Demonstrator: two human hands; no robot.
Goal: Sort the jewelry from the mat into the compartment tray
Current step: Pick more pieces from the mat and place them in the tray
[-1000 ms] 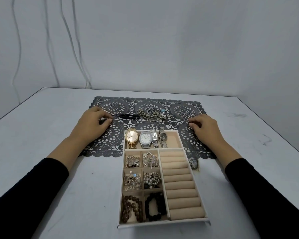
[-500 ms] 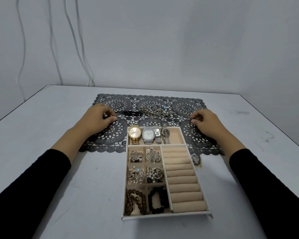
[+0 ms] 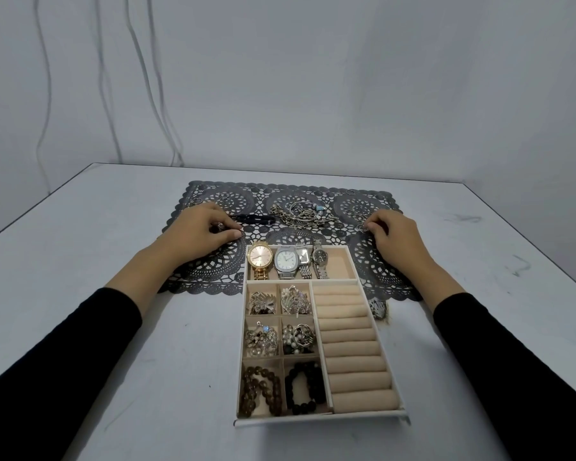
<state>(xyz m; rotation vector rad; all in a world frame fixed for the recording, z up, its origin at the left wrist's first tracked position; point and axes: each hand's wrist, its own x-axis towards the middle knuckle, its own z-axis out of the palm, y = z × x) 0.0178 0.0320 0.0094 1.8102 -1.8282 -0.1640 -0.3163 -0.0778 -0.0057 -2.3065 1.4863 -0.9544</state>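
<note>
A beige compartment tray (image 3: 359,281) lies on the table, its far end over the dark lace mat (image 3: 207,274). Its top compartment holds several watches (image 3: 286,259); small cells hold brooches and bead bracelets; the ring rolls (image 3: 353,344) are bare. On the mat lie a pile of silver chains (image 3: 301,214), a black clip (image 3: 256,219) and small rings (image 3: 356,214). My left hand (image 3: 200,232) rests on the mat's left part and pinches a small ring (image 3: 221,226). My right hand (image 3: 396,237) pinches a small ring (image 3: 363,228) at the mat's right.
A small silver piece (image 3: 378,308) lies on the white table just right of the tray. More rings sit near the mat's far left corner (image 3: 197,201) and far right edge (image 3: 349,192). Cables hang down the grey wall behind the table.
The view has shifted a little. Both hands stay at nearly the same spots on the mat, fingers closing on small rings.
</note>
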